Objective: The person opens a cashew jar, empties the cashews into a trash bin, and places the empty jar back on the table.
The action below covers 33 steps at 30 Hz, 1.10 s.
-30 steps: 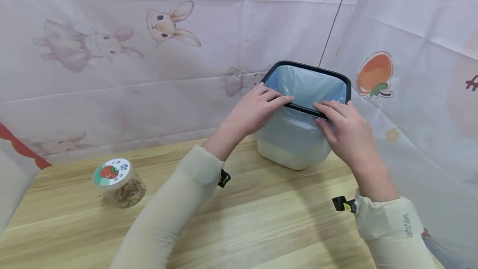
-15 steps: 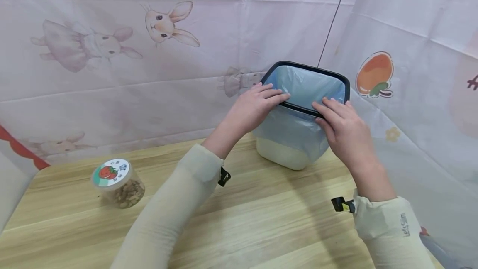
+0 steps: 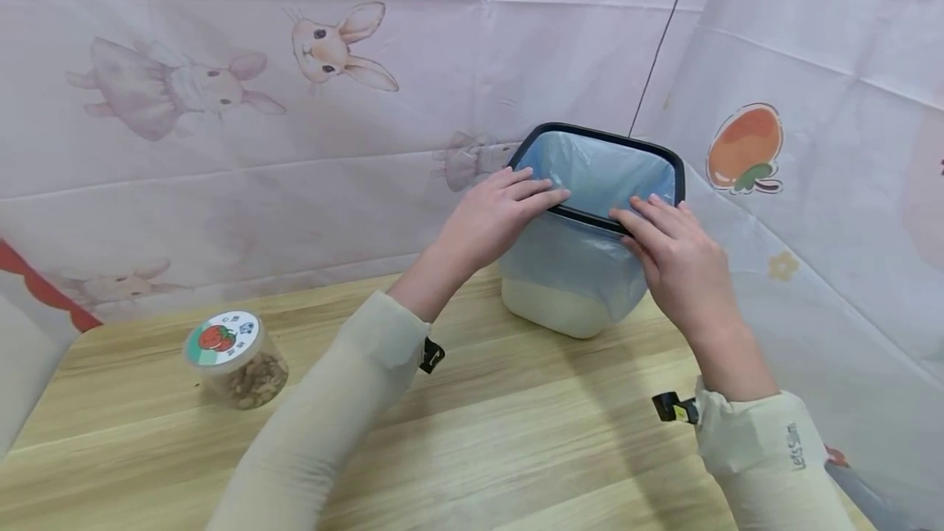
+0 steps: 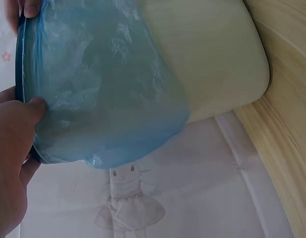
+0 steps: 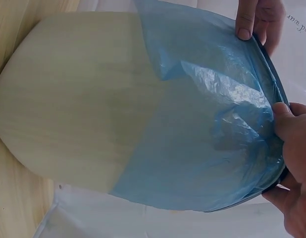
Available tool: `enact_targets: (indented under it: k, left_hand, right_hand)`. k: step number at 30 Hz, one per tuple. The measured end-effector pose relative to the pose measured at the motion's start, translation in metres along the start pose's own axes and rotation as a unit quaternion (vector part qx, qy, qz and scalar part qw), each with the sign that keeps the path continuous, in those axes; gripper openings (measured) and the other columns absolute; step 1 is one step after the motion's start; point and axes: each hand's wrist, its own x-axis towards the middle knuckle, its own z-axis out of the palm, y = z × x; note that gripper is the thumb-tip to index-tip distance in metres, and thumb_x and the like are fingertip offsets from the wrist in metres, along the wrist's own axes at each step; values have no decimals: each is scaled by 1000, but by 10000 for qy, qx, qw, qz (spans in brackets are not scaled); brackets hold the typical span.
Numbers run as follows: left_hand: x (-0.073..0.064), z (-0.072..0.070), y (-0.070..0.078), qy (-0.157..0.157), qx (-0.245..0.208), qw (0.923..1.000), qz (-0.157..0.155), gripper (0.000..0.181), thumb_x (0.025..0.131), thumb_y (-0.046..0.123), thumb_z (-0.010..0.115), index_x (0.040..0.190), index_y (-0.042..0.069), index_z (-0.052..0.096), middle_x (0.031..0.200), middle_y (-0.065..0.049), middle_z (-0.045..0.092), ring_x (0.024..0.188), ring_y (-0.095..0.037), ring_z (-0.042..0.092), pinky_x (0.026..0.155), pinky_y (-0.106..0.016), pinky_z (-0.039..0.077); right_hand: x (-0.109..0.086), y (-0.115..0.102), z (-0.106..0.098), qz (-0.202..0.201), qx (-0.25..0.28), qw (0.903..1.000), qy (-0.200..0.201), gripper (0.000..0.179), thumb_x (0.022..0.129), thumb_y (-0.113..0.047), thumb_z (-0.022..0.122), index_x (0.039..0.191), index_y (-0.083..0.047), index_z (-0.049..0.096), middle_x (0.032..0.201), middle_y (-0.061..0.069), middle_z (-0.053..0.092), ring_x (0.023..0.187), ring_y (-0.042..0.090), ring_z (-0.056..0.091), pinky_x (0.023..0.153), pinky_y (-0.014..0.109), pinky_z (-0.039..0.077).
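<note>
A cream trash can [image 3: 553, 307] stands on the table at the right back, with a black rim ring [image 3: 605, 134] round its mouth. Its blue trash bag [image 3: 583, 256] lines the inside and hangs folded over the outer wall. At the left of the near rim, my left hand [image 3: 490, 215] holds on with fingers over the edge and the thumb [image 4: 36, 108] on the outside. On the right corner my right hand [image 3: 678, 260] grips the rim likewise, its thumb [image 5: 281, 113] against the bag outside. Most fingertips of both hands lie on the inner side.
A clear plastic jar [image 3: 238, 360] with a strawberry-printed lid and brown pieces inside stands at the left of the wooden table [image 3: 472, 449]. Rabbit-printed curtains [image 3: 413, 47] hang close behind and to the right of the can.
Can and hands have shifted slightly left against the backdrop. Both hands stay on the rim, with small shifts of the fingers. The bag looks bluer on the outer wall than a second ago.
</note>
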Motion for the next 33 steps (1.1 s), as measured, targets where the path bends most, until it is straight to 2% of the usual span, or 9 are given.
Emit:
enact_targets:
  k: [7,21,33]
  left_hand:
    - [-9,-6,-1,19,65,10000,6,43,100,6,58,139,24,61,135,0,64,132,-27,55,115,-40,37]
    - [-30,-14,1,529,194,9983,162,40,99,9,62,136,22,63,129,0,68,126,-26,59,112,-41,41]
    - [-53,-29,0,664,257,9974,127,40,97,12,65,136,21,63,130,-1,67,126,-27,59,110,-43,43]
  right_hand:
    - [1,-6,1,-152,59,9999,-5,37,90,-9,72,126,-17,70,129,14,67,124,39,59,110,60,38]
    - [1,-17,2,-358,253,9990,54,39,88,-8,73,126,-17,70,127,14,68,125,38,59,110,61,37]
    - [5,-30,10,-588,527,9966,248,39,87,-8,73,125,-18,71,128,13,67,124,36,59,111,59,37]
